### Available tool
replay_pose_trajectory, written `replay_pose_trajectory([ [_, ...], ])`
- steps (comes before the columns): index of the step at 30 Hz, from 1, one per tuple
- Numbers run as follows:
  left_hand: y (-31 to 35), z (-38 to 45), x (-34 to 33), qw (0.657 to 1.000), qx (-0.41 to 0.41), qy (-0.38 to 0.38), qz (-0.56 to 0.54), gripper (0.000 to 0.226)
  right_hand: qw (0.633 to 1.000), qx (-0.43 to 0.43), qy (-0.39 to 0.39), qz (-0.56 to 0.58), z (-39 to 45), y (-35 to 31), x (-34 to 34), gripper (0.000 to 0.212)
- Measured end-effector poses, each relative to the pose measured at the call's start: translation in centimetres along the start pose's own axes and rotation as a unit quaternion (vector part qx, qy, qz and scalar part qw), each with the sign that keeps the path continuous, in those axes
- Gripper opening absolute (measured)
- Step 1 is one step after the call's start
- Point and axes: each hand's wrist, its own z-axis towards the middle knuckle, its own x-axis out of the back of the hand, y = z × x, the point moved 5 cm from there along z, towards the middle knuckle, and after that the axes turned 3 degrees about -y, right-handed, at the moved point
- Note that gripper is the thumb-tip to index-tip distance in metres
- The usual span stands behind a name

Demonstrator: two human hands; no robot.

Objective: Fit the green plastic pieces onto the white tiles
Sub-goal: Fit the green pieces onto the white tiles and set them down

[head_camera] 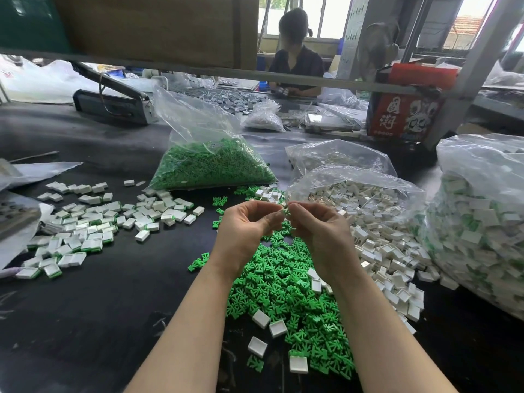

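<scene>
Head view: left hand [249, 225] and right hand [314, 225] pinch green piece [285, 212] against white tile [282, 205]. Piece light, stiff, thin-pronged; pinch by edges.

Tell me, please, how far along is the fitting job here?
Done: a spread of fitted tiles lies on the left. In hand: the left hand and right hand pinch one green piece between their fingertips. Left: a big green pile, a full green bag and loose white tiles.

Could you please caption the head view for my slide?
Both hands pinch a green piece above the green pile, finished tiles left.
</scene>
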Motion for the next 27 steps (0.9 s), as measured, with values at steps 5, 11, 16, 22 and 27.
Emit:
replay_pose_trajectory([
  [5, -0.1, -0.1, -0.4, 1.0, 0.006, -0.022, -0.007, 0.017, 0.982, -0.138, -0.099, 0.083, -0.1, 1.5, -0.4, 0.031],
  [11, -0.4, 0.0, -0.6, 0.998, 0.025, -0.051, -0.01, 0.027, 0.949, -0.195, -0.224, 0.105, -1.0, 2.7, -1.6, 0.042],
  [16, -0.2, -0.2, -0.9, 0.995, 0.026, -0.088, -0.035, 0.034, 0.946, -0.178, -0.217, 0.164, -1.0, 2.8, -2.1, 0.032],
  [22, -0.2, -0.1, -1.1, 0.993, 0.025, -0.119, 0.01, 0.024, 0.95, -0.174, -0.196, 0.17, -1.0, 2.9, -2.2, 0.035],
  [27, 0.0, -0.1, -1.1, 0.984, -0.013, -0.136, 0.112, 0.014, 0.947, -0.206, -0.19, 0.158, -1.0, 3.6, -2.0, 0.037],
])
